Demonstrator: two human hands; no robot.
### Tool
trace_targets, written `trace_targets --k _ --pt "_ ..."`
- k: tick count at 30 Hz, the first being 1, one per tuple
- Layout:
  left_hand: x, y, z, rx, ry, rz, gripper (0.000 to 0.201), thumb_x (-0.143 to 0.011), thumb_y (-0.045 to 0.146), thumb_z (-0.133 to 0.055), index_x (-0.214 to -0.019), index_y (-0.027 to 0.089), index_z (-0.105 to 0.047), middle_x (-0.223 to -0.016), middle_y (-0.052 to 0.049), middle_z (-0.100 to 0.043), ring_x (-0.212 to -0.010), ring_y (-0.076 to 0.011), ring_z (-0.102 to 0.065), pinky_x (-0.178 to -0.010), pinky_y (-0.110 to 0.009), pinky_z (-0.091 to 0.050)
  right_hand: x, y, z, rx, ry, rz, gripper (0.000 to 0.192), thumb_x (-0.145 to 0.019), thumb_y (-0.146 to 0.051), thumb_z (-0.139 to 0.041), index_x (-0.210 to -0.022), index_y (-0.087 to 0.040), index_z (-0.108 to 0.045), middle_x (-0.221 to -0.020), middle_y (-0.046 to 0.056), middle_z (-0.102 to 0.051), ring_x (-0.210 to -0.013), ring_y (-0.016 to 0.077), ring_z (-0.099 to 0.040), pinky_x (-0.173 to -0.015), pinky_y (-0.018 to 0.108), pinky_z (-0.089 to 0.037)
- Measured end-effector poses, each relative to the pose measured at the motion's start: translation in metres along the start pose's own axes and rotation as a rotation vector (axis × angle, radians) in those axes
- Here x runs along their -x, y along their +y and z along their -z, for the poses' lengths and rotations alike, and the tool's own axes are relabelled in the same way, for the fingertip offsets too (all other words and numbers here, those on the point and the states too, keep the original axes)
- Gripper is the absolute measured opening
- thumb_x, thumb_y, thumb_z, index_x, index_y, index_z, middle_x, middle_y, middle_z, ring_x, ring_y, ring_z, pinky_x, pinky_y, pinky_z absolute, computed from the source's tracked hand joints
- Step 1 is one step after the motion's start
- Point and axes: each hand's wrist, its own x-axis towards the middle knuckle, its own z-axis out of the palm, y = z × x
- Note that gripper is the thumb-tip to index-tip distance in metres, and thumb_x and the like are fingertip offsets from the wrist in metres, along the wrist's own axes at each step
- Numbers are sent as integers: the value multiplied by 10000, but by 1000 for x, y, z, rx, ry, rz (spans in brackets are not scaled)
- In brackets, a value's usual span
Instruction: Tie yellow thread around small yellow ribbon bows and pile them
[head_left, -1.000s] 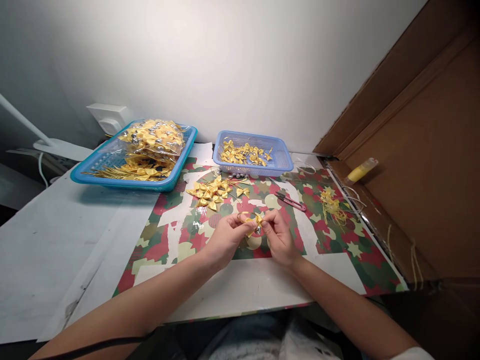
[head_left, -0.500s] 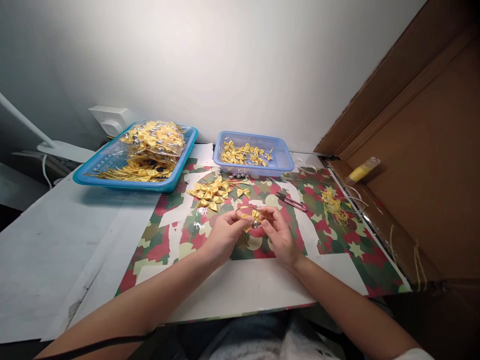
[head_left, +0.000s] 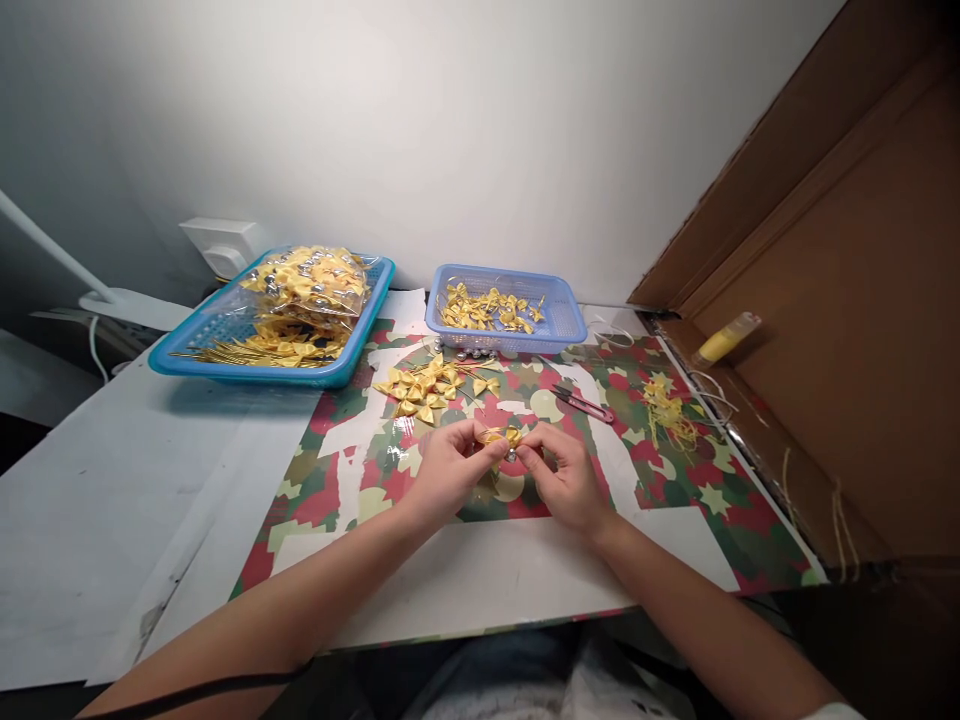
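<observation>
At desk centre, over the camo-print mat (head_left: 337,470), both hands meet on one small yellow ribbon bow (head_left: 501,437); left hand (head_left: 448,470) pinches its left side btwn thumb & forefinger, right hand (head_left: 564,478) pinches the right side, w/ a tiny silver bead or bell hanging just under the bow, too small to tell which; both hands clenched on the bow, neither released. Vs a sec ago: the thin gold loop that stood open above the bow is now drawn in tight, & hands have closed nearer each other and sunk a bit toward the mat; to my eye that means the cord is being cinched, so this bow looks nearly finished. Just behind the hands, a loose pile of bows (head_left: 427,385) on the mat; farther back a purple basket (head_left: 566,320) w/ more bows, touching the mat's far edge; left of it a blue tray (head_left: 247,365) w/ bagged bows; pink snips (head_left: 581,403) lie right of the pile, untouched; yellow thread scraps (head_left: 667,415) further right; a yellow tube (head_left: 724,340) leans on the brown board, well apart.
</observation>
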Motion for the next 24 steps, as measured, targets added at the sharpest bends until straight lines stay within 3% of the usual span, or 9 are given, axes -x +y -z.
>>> trace_targets --k 3,6,8,11,14,17,24 --pt "0 -2 2 -57 17 -42 360 -646 402 -779 -583 175 -507 -527 47 -503 -487 -86 -432 -480 -214 -334 2 -3 0 46 73 15 165 -893 -210 -538 -740 -211 -600 -709 10 -571 -698 160 -519 -651 307 -421" --pt "-1 -4 6 -209 130 -190 284 -697 362 -746 -581 182 -561 -599 15 -560 -574 -121 -484 -543 -236 -363 5 -8 -1 165 319 96 68 -857 -203 -588 -852 -231 -650 -891 51 -542 -889 210 -523 -787 379 -433" --pt "-1 -4 8 -340 208 -314 206 -719 317 -730 -603 193 -613 -705 -19 -628 -702 -165 -538 -622 -257 -389 8 -10 -3 242 393 201 87 -830 -188 -621 -862 -247 -675 -879 48 -497 -873 212 -502 -789 393 -417" --pt "2 -2 6 -524 230 -466 142 -736 274 -712 -623 217 -649 -806 -41 -689 -858 -223 -551 -749 -311 -394 10 -11 -8 326 331 277 127 -822 -180 -638 -888 -259 -712 -828 38 -492 -800 195 -482 -745 379 -391" --pt "5 -1 3 -731 228 -608 167 -760 245 -676 -600 221 -634 -879 -36 -711 -913 -243 -526 -837 -374 -354 9 -8 -10 393 297 198 197 -860 -193 -597 -998 -261 -719 -840 39 -522 -808 193 -476 -733 364 -374" --pt "4 -3 3 -900 251 -754 180 -777 222 -652 -601 208 -619 -962 -41 -693 -933 -243 -513 -848 -399 -326 7 -6 -10 431 275 159 204 -880 -194 -564 -983 -254 -729 -847 39 -548 -834 194 -483 -753 357 -364" --pt "0 -4 11 -964 197 -869 155 -806 224 -634 -652 207 -629 -966 -52 -643 -928 -228 -521 -845 -390 -360 4 -4 -10 381 208 157 208 -871 -153 -522 -929 -232 -705 -852 14 -644 -838 176 -555 -810 365 -322"
